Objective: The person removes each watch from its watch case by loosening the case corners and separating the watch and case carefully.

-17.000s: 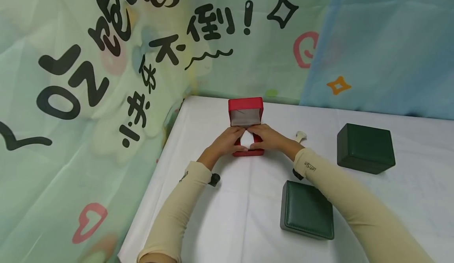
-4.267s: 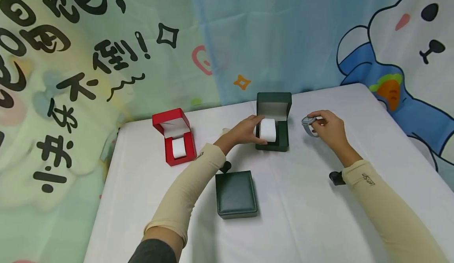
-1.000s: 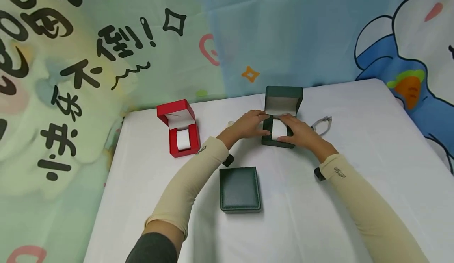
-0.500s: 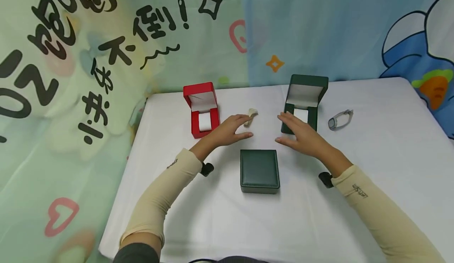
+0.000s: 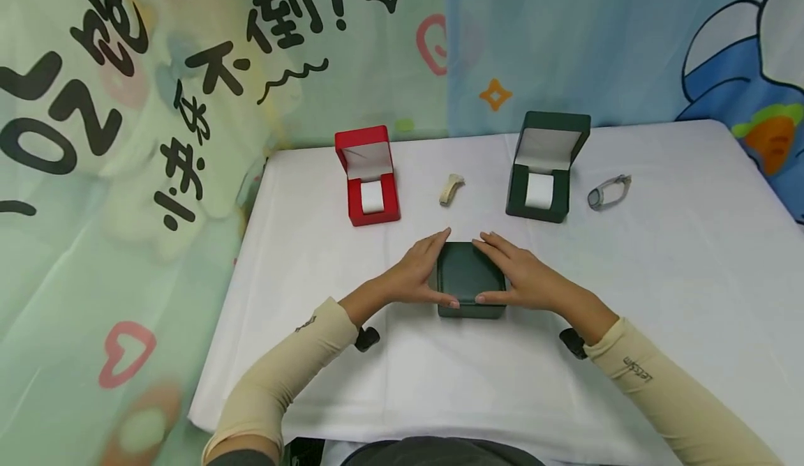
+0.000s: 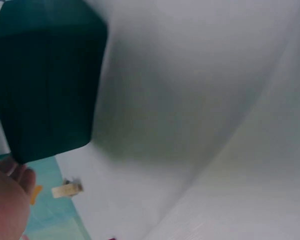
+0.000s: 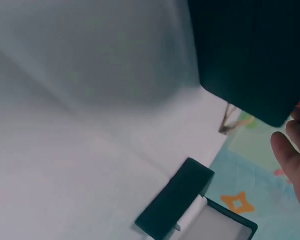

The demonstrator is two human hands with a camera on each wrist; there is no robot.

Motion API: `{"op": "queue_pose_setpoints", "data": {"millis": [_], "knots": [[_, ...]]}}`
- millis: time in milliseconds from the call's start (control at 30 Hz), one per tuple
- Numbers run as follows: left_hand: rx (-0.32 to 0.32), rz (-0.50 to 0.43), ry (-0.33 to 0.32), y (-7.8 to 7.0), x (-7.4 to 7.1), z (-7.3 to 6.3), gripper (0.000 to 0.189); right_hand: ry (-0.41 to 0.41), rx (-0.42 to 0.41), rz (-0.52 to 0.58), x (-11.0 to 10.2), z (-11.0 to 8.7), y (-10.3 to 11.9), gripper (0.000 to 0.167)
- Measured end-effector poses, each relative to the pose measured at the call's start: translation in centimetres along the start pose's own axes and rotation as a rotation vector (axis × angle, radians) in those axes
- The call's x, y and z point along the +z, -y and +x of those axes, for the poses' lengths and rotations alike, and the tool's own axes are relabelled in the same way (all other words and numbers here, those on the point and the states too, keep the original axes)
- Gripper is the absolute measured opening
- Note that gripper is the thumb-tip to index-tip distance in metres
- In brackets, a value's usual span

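A closed dark green watch box [image 5: 472,271] sits on the white table in the head view. My left hand [image 5: 419,274] is at its left side, fingers stretched towards the back corner and thumb by the front edge. On the other side my right hand [image 5: 524,277] lies over the lid's right edge, fingers straight, thumb at the front. In the right wrist view, fingers [image 7: 290,150] are near a corner of the box [image 7: 250,55]. The left wrist view has the box side [image 6: 47,90] above a few fingertips [image 6: 24,177].
Behind stand an open red watch box [image 5: 372,197] and an open green watch box [image 5: 539,190], each with a white cushion. Between them lies a small beige strap-like thing [image 5: 451,190]. A grey wristwatch [image 5: 608,192] lies at the right. A printed cloth [image 5: 534,47] hangs behind the table [image 5: 314,396].
Both hands have left the open green box and come to the closed green box in front. Earlier the right hand held the grey wristwatch, which now lies on the table.
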State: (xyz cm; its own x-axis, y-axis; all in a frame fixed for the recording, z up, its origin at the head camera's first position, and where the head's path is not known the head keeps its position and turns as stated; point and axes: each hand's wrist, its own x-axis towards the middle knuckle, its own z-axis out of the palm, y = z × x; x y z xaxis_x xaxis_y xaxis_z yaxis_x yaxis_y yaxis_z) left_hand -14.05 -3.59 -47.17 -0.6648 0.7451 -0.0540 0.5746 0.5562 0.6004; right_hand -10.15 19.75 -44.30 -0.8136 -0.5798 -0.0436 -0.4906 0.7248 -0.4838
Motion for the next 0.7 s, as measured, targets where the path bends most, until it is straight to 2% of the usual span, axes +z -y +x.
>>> {"op": "queue_pose_setpoints", "data": {"millis": [133,267,433,700], "knots": [[-0.003,0.015,-0.021,0.2,1.0,-0.2,0.131,-0.006,-0.036,-0.022,0.8,-0.1,-0.4,0.107],[-0.033,-0.032,0.003,1.0,2.1,-0.5,0.137,-0.014,-0.038,-0.038,1.2,0.1,-0.5,0.116],[-0.038,-0.067,0.001,1.8,3.1,-0.6,0.136,0.022,-0.001,-0.048,1.3,0.3,-0.4,0.112],[0.009,0.001,-0.045,1.9,3.2,-0.5,0.133,-0.016,-0.051,-0.156,0.7,0.9,-0.6,0.11]]}}
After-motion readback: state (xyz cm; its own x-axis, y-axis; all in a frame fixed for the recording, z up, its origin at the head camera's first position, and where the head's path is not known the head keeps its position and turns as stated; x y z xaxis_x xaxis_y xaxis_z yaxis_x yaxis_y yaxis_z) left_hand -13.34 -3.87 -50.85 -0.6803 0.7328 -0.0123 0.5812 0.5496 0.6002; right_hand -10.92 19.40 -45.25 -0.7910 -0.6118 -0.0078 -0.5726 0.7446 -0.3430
